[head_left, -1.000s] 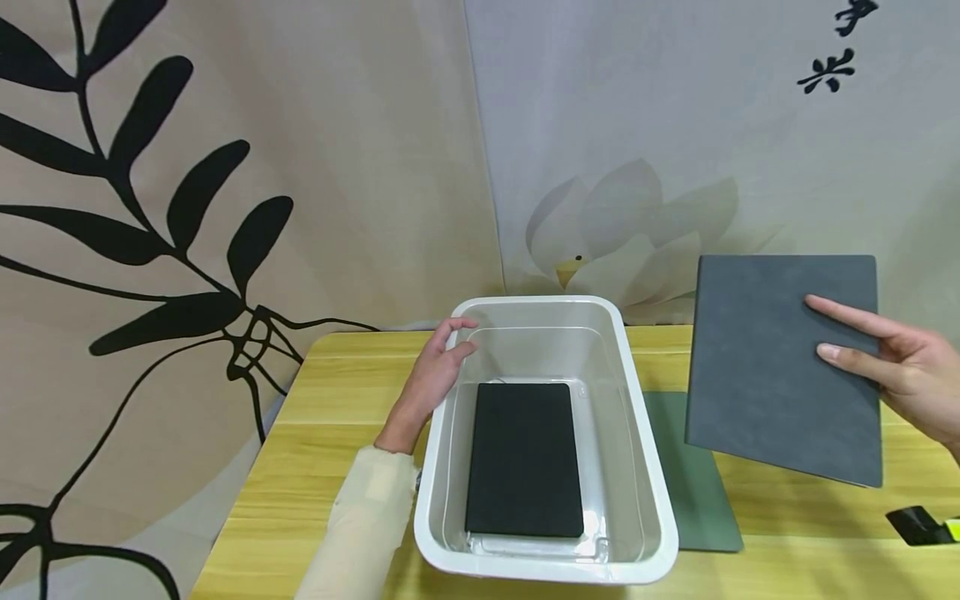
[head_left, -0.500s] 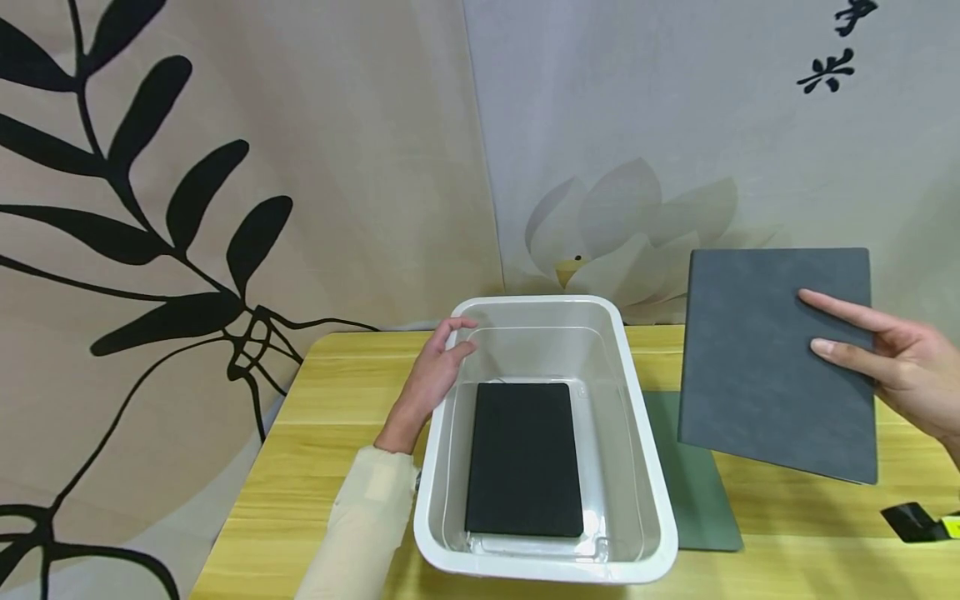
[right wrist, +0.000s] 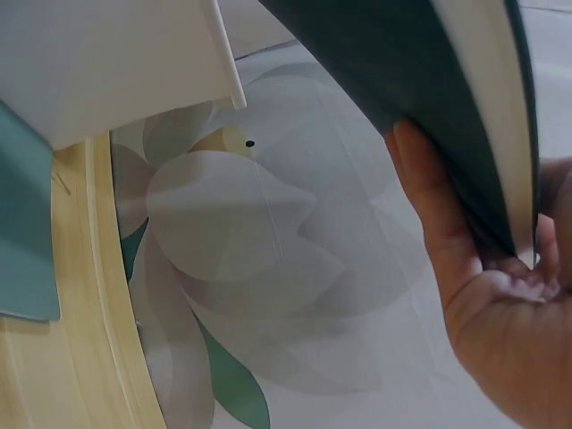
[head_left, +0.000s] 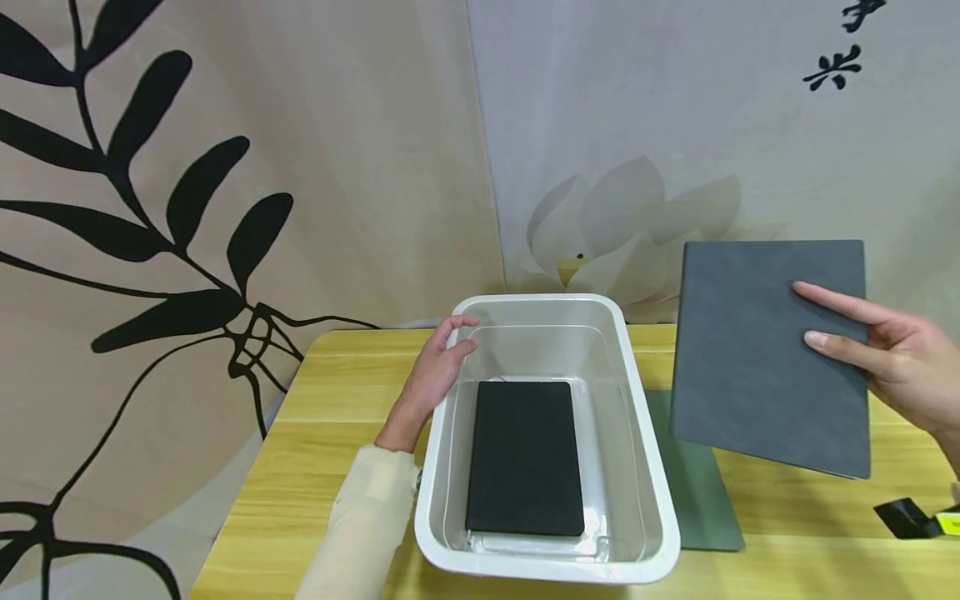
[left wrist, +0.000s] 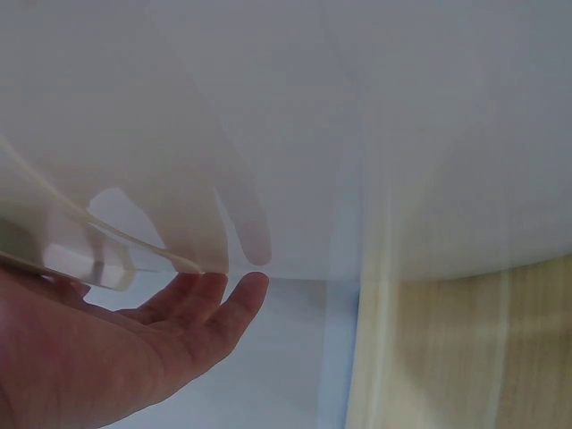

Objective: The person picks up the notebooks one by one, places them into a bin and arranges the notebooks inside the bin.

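Observation:
A grey-blue notebook (head_left: 738,350) is held up over the right part of the table, tilted toward the camera. My right hand (head_left: 907,354) pinches its right edge, thumb and index finger lying on the near cover. The right wrist view shows the notebook's page edges (right wrist: 487,98) and fingers on both covers. My left hand (head_left: 435,375) grips the left rim of a white plastic basin (head_left: 547,570); from the left wrist, fingertips (left wrist: 252,284) touch the basin wall. Flat on the basin floor, toward its left side, lies a black notebook (head_left: 525,458).
A green notebook (head_left: 708,500) lies on the wooden table (head_left: 300,467) right of the basin, partly covered from view by it and the held notebook. A black object with a yellow-green part (head_left: 911,518) shows at the right edge. A printed curtain (head_left: 360,150) hangs behind the table.
My right hand has moved the grey-blue notebook slightly left and up. My left hand and the basin stay in place.

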Action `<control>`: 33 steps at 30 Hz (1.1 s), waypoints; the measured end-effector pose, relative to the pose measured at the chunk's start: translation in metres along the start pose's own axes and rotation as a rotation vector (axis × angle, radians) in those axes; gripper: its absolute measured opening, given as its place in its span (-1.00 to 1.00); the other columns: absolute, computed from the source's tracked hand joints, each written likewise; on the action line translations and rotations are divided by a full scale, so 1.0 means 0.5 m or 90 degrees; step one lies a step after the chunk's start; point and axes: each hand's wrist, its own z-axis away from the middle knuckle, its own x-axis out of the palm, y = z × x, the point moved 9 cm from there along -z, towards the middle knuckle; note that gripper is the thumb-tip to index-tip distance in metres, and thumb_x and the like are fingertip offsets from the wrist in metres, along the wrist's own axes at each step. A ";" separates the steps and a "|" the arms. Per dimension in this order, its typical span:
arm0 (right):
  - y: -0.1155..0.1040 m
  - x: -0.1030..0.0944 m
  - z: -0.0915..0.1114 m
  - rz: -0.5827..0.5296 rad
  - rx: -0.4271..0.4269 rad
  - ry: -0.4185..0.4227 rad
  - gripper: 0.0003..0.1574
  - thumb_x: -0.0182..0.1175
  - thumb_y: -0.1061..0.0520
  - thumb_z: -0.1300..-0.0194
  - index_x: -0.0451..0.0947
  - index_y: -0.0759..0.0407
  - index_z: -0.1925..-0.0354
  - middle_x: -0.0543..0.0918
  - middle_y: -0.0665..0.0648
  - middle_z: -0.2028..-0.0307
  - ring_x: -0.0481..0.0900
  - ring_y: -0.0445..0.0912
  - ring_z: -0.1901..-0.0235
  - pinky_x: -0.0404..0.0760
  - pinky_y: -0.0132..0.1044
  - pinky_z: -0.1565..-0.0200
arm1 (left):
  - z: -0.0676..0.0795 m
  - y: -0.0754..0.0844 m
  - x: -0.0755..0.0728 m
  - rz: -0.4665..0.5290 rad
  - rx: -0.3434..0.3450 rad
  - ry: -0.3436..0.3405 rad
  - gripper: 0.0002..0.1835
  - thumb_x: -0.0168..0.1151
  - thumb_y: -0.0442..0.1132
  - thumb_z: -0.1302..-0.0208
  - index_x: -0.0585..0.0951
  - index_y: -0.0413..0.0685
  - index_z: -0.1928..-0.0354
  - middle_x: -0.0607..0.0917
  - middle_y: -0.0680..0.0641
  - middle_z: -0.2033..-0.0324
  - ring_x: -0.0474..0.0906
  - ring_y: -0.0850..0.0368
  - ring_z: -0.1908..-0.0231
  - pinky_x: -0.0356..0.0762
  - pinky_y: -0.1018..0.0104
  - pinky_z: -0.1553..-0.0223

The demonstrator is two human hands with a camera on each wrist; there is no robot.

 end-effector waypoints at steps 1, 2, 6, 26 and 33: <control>-0.001 0.002 0.000 0.000 0.004 0.001 -0.24 -0.03 0.49 -0.41 0.24 0.07 -0.48 0.74 -0.07 0.04 0.77 -0.08 0.28 0.68 -0.23 0.36 | 0.000 0.000 0.000 0.000 -0.002 -0.002 -0.64 0.03 -0.09 -0.44 0.48 0.12 -0.22 0.34 0.03 -0.35 0.25 -0.07 -0.32 0.22 -0.13 -0.27; -0.002 0.003 -0.001 0.002 0.008 0.003 -0.24 -0.02 0.48 -0.41 0.24 0.06 -0.48 0.74 -0.06 0.05 0.77 -0.08 0.29 0.68 -0.23 0.37 | 0.001 0.000 0.001 -0.001 -0.004 -0.003 -0.64 0.02 -0.08 -0.44 0.48 0.12 -0.23 0.34 0.03 -0.35 0.25 -0.08 -0.31 0.23 -0.14 -0.26; -0.006 0.008 -0.002 0.014 0.022 0.009 -0.25 -0.01 0.46 -0.42 0.24 0.03 -0.48 0.77 -0.02 0.11 0.77 -0.06 0.32 0.67 -0.24 0.39 | 0.002 0.004 0.001 -0.003 -0.004 -0.002 -0.63 0.03 -0.06 -0.44 0.48 0.13 -0.23 0.35 0.03 -0.35 0.27 -0.08 -0.30 0.24 -0.12 -0.25; -0.046 0.057 -0.016 -0.017 0.023 -0.033 -0.27 -0.01 0.48 -0.41 0.27 0.09 -0.46 0.77 0.13 0.18 0.76 -0.04 0.34 0.68 -0.24 0.37 | 0.008 -0.001 0.001 -0.006 -0.013 -0.009 -0.65 0.01 -0.05 -0.46 0.48 0.22 -0.23 0.29 0.06 -0.39 0.25 -0.07 -0.32 0.27 -0.15 -0.22; -0.057 0.085 -0.027 -0.008 0.040 -0.052 -0.27 0.01 0.45 -0.42 0.25 0.08 -0.47 0.76 0.11 0.11 0.76 -0.05 0.26 0.69 -0.24 0.30 | 0.007 -0.008 0.001 -0.006 -0.022 -0.015 -0.65 -0.01 -0.04 -0.47 0.47 0.27 -0.24 0.27 0.06 -0.41 0.26 -0.09 -0.30 0.29 -0.16 -0.18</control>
